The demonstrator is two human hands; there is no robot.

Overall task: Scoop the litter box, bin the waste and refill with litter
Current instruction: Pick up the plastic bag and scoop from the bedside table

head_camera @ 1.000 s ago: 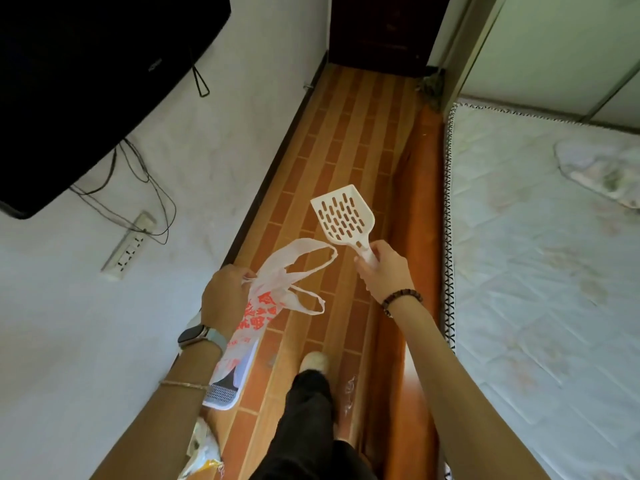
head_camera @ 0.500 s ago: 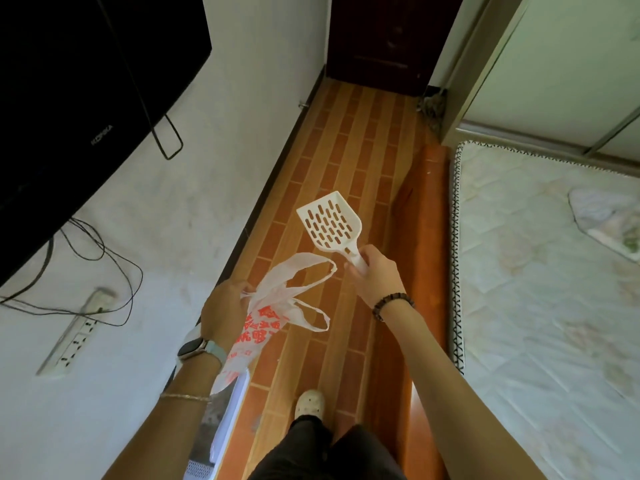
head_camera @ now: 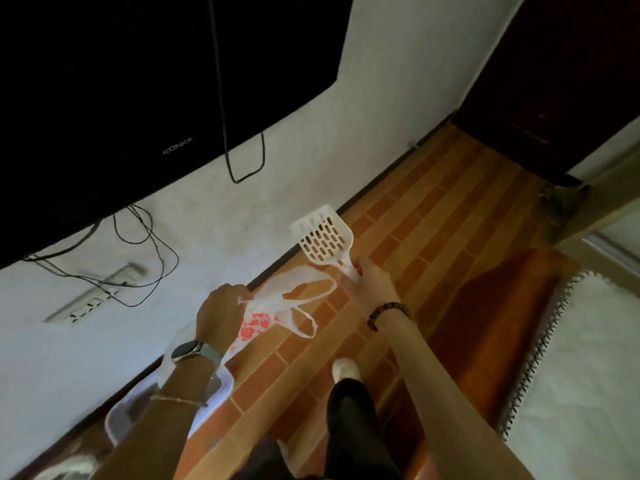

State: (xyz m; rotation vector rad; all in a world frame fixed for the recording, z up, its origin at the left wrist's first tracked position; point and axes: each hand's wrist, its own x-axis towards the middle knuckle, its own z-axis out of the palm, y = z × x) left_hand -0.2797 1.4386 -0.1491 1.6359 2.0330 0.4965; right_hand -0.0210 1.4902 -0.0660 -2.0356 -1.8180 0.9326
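Your left hand (head_camera: 221, 311) gripped the plastic bag (head_camera: 273, 313); your right hand (head_camera: 369, 284) gripped the scoop (head_camera: 323, 239) by its handle.

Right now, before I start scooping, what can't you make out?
Head view only.
1. Inside the litter box: mostly under the left forearm, dim and blurred; contents unreadable.
2. Most of the scoop handle: covered by the right hand.
3. On the plastic bag in the left hand: red print blurred; contents unclear.
4. Any waste bin or fresh litter: out of frame.
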